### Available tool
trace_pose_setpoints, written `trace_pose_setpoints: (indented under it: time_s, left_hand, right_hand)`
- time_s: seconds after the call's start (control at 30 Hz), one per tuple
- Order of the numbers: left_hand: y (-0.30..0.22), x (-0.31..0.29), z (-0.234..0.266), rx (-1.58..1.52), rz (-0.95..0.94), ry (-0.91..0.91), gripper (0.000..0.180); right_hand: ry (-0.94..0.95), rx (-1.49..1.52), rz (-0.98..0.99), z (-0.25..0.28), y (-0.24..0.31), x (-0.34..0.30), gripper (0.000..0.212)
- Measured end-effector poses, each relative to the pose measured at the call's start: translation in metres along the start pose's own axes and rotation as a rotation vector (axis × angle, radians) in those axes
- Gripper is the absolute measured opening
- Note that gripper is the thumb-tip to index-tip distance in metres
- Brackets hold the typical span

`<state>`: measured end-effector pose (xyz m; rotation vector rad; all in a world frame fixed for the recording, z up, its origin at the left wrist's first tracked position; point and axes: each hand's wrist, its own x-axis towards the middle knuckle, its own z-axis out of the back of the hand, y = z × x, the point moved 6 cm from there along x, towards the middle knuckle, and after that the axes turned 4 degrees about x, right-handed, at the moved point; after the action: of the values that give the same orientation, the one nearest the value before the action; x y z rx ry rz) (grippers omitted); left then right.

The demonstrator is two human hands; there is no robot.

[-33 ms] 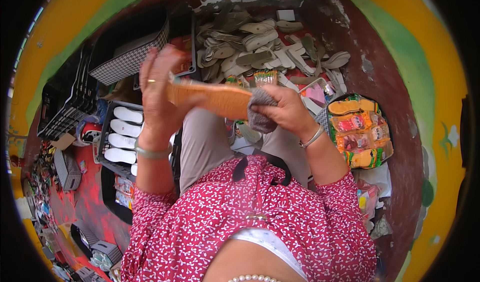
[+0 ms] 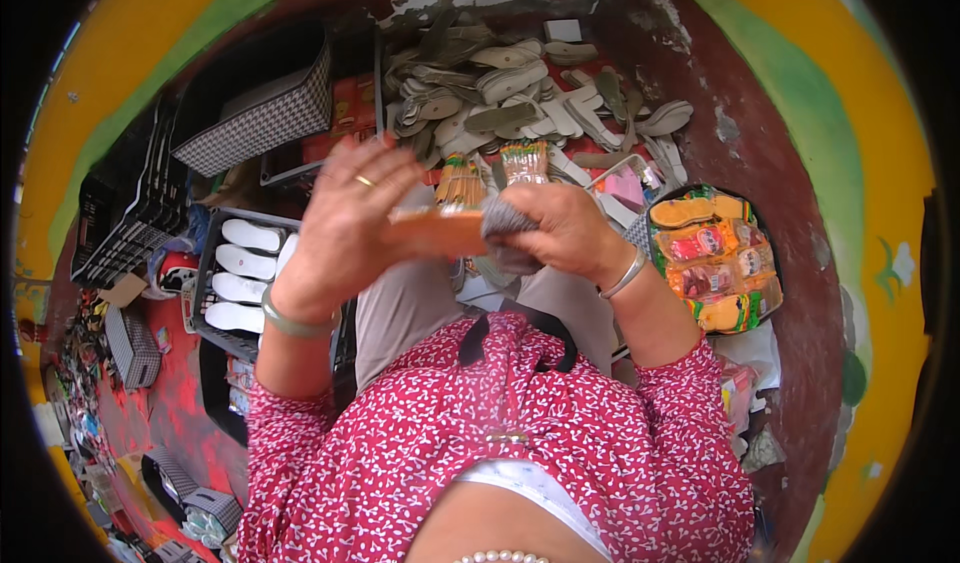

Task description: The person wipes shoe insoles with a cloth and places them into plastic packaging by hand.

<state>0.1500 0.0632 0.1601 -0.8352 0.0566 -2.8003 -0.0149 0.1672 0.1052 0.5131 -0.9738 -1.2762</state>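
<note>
An orange, sole-shaped insole [image 2: 437, 234] is held out in front of my lap, seen nearly edge-on. Its right end sits inside a folded grey cloth [image 2: 508, 225]. My right hand [image 2: 565, 228] grips cloth and insole together, thumb on top. My left hand [image 2: 345, 218], wearing a ring and a pale green bangle, is at the insole's left end and covers it. Its fingers stretch out above the insole, blurred by motion; whether the palm touches it I cannot tell.
Piled grey and white soles [image 2: 500, 83] lie ahead, with bundled orange packs [image 2: 525, 163] nearer. A dark crate with white insoles [image 2: 240, 260] stands left, below a houndstooth bin [image 2: 265, 113]. To the right is a basket of packaged orange insoles [image 2: 705, 253].
My left hand has moved down and right, its fingers tipping from upright toward the right. The insole has tilted from showing its broad face to nearly edge-on. My right hand keeps its grip.
</note>
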Motion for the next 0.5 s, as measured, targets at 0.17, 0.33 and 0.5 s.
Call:
trace_pose_setpoints:
  time_s: [0.17, 0.33, 0.5]
  left_hand:
    - [-0.017, -0.015, -0.043, -0.155, 0.056, 0.688, 0.054]
    - [-0.025, -0.009, -0.035, -0.308, 0.051, 0.629, 0.039]
    - [-0.044, -0.009, -0.018, -0.314, 0.1, 0.706, 0.027]
  right_hand:
    - [0.105, -0.375, 0.274, -0.009, 0.041, -0.006, 0.029]
    - [0.047, -0.483, 0.381, 0.0, 0.066, -0.011, 0.03]
    - [0.127, -0.463, 0.391, 0.005, 0.074, -0.019, 0.027]
